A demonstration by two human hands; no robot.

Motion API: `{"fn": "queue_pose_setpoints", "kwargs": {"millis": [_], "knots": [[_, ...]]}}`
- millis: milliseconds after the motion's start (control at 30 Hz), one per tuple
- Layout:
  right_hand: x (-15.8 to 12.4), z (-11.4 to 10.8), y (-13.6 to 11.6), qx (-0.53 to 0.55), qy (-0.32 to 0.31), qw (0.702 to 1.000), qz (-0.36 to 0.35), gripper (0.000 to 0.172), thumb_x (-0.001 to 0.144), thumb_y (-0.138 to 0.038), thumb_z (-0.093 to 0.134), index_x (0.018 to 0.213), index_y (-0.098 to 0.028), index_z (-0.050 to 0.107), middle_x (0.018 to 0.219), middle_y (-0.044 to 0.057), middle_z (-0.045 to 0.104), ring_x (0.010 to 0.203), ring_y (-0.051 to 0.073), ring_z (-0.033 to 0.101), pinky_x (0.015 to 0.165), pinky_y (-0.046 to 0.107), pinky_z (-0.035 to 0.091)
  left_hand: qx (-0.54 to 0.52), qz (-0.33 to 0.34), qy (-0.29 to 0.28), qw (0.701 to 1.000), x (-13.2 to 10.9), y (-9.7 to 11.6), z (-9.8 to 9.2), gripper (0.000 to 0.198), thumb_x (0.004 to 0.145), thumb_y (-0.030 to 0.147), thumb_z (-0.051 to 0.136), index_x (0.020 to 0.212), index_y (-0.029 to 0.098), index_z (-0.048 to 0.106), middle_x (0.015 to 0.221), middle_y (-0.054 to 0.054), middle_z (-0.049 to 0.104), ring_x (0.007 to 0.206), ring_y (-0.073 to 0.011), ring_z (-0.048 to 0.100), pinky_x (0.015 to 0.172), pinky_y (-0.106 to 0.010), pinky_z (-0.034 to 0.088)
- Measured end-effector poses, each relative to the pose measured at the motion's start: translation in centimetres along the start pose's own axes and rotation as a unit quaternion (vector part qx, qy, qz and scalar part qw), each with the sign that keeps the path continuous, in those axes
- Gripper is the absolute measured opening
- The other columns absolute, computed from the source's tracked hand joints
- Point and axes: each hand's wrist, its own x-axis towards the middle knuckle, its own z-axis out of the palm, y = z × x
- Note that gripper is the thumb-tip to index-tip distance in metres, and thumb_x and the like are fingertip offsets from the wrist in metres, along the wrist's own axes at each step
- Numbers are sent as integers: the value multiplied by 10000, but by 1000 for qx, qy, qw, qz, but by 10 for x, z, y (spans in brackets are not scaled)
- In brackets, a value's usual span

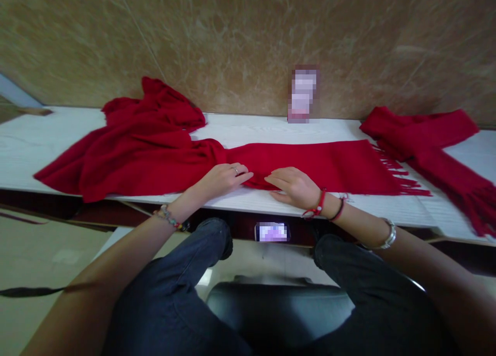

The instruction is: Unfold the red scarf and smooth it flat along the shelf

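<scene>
A long red scarf (325,162) lies along the white tabletop, its right part spread flat and ending in a fringe. Toward the left the same red cloth widens into a loose, rumpled heap (143,154). My left hand (228,176) rests on the scarf's near edge, fingers stretched to the right, a ring on one of them. Facing it, my right hand (292,185) touches that edge with its fingers reaching left and its thumb apart below them. Between my fingertips the cloth is slightly bunched.
Another fringed red scarf (422,134) lies folded across itself at the right. A blurred-out upright item (303,95) leans on the brown marbled wall (232,46). A phone (272,232) with a lit screen sits below the table's front edge, between my knees.
</scene>
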Motion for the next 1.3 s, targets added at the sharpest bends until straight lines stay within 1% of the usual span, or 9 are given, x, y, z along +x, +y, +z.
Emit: {"fn": "queue_pose_setpoints", "kwargs": {"millis": [200,367,500,633,800,900,1033,1200,1300], "knots": [[-7,3,4,16,-20,1000,16,246,881,-210,509,1040,-117,672,1018,128,698,927,213,637,784,362,517,-2,-27,-10,1000,-3,0,0,195,881,208,535,1025,145,650,874,-70,682,759,-143,628,667,-244,495],[-6,2,3,-3,-17,1000,15,255,866,-125,481,1028,-123,678,1004,117,702,910,208,640,779,352,516,17,-17,14,1000,-2,0,0,225,887,312,547,991,150,662,858,-72,683,781,-147,632,666,-237,496],[-6,1,4,6,-14,1000,14,282,880,-204,514,1117,-121,642,1005,120,694,934,213,628,789,357,510,23,-26,29,999,0,0,-1,201,912,205,482,959,149,668,838,-63,682,770,-132,627,665,-225,494],[-6,1,5,1,-14,999,29,356,873,-313,554,1158,-110,619,1023,146,679,945,227,616,785,368,498,23,-44,40,998,0,0,1,232,878,78,458,964,127,668,837,-67,679,767,-139,625,661,-237,501],[-5,3,8,-25,-22,998,51,239,875,-156,482,992,-117,687,923,128,691,866,218,612,740,349,479,32,-60,32,997,-2,-2,3,272,861,60,446,986,139,674,856,-65,680,805,-142,629,694,-251,513],[-5,3,8,-32,-17,997,67,239,894,-176,465,916,-137,700,874,114,686,814,198,601,721,326,467,29,-61,35,997,-2,-1,3,236,856,95,484,993,125,673,857,-77,683,815,-155,631,690,-257,515],[-5,3,8,-21,-5,997,70,225,906,-209,480,925,-156,698,867,99,680,813,187,591,722,309,453,7,-59,38,998,-1,-1,2,210,870,252,542,970,122,674,872,-96,682,818,-176,631,665,-271,513],[-6,1,8,-49,47,994,85,251,920,-204,458,942,-162,705,847,95,683,783,178,590,699,303,434,29,-51,52,997,-1,-1,3,222,893,120,454,937,144,670,814,-54,663,742,-126,612,598,-210,477],[-6,0,9,-53,68,991,102,271,931,-214,440,945,-170,707,836,92,683,774,173,588,699,303,425,44,-74,59,995,-3,-2,4,237,884,95,442,939,132,669,801,-60,651,747,-138,609,591,-215,472]]}}
